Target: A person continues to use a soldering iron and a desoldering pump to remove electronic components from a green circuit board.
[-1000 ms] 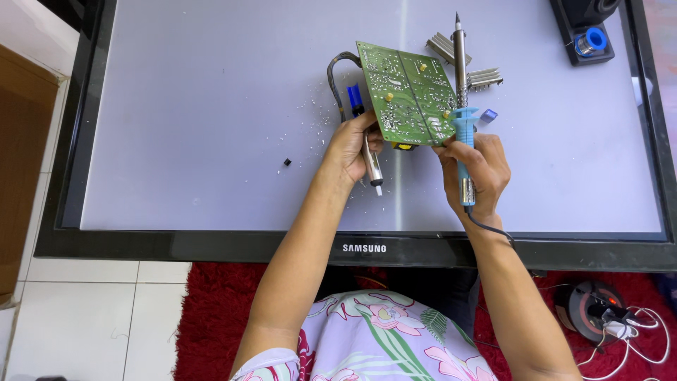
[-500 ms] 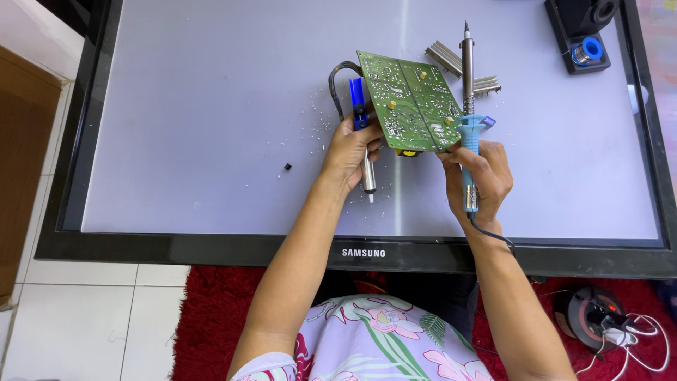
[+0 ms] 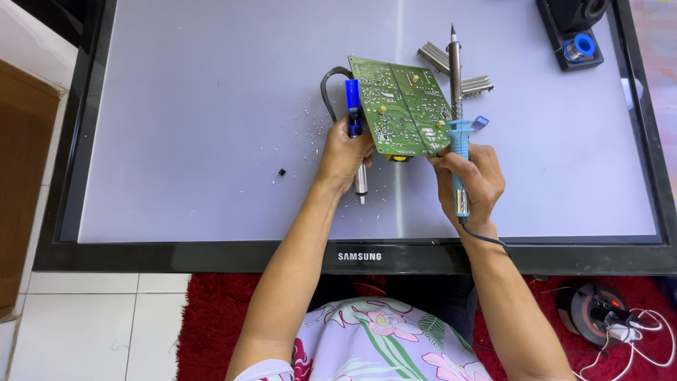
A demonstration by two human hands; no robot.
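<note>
My left hand (image 3: 344, 152) is closed around a blue-and-silver pump tool (image 3: 356, 134) and props up the green circuit board (image 3: 400, 107), tilted above the middle of the flat television screen (image 3: 176, 141) toward its far edge; I can't make out which fingers grip the board, since they're hidden behind it. My right hand (image 3: 472, 176) is wrapped tight on the blue handle of the soldering iron (image 3: 457, 106), tip pointing at the far edge just beside the board's right side, its cord (image 3: 486, 236) dropping over the near edge. Metal finned pieces (image 3: 458, 74) peek out partly covered behind board and iron, and a black stand (image 3: 571, 32) is cut off at the far right corner.
</note>
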